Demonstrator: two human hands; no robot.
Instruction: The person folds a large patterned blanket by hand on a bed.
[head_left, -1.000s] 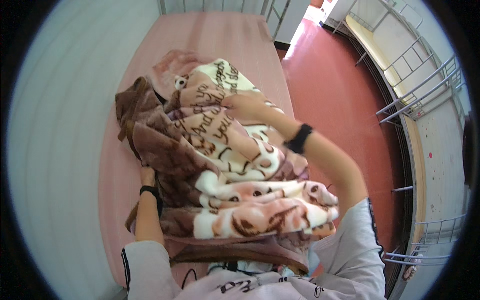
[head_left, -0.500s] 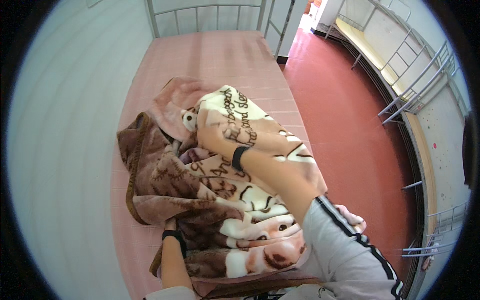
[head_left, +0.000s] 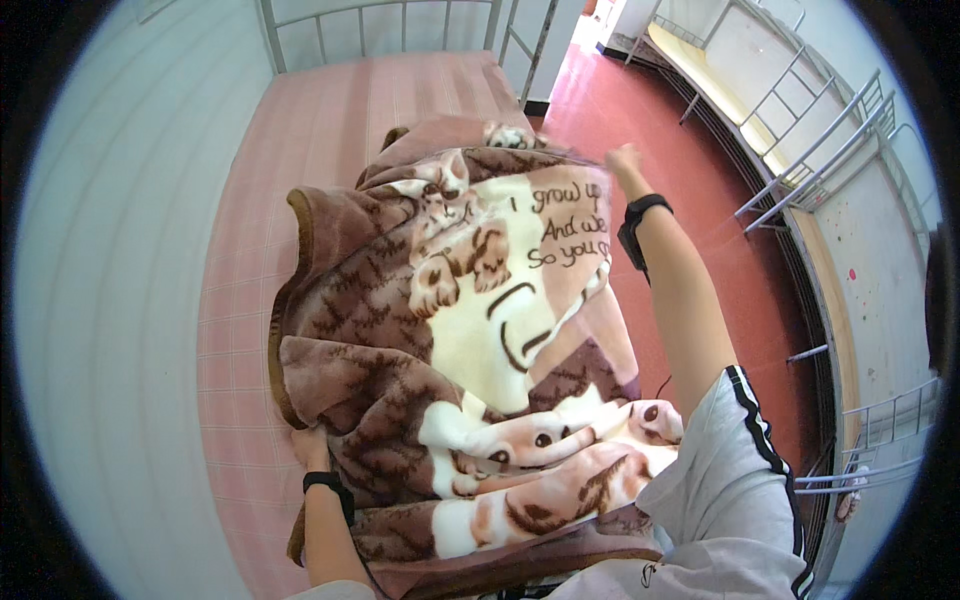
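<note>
A thick plush blanket [head_left: 470,330] in brown, cream and pink, printed with puppies and lettering, lies rumpled across the bed, with a brown trimmed edge on its left. My left hand [head_left: 312,450] is low on the left, closed on the blanket's edge beside a fold, its fingertips partly hidden. Out past the bed's right side, my right hand [head_left: 625,162] is raised with its fingers closed on the blanket's far right edge. That edge is stretched toward the hand and smeared by motion. Both wrists wear dark bands.
The bed has a pink checked sheet [head_left: 240,340] and a grey metal headboard [head_left: 390,35], with a white wall [head_left: 120,300] along its left. Red floor [head_left: 690,290] runs along the right. Beyond it stand metal bunk beds [head_left: 770,200] with ladders and guard rails.
My right hand has swung from the blanket's middle to the far right, drawing the blanket out flatter and showing more print. My left hand has shifted slightly left, out from under the fold.
</note>
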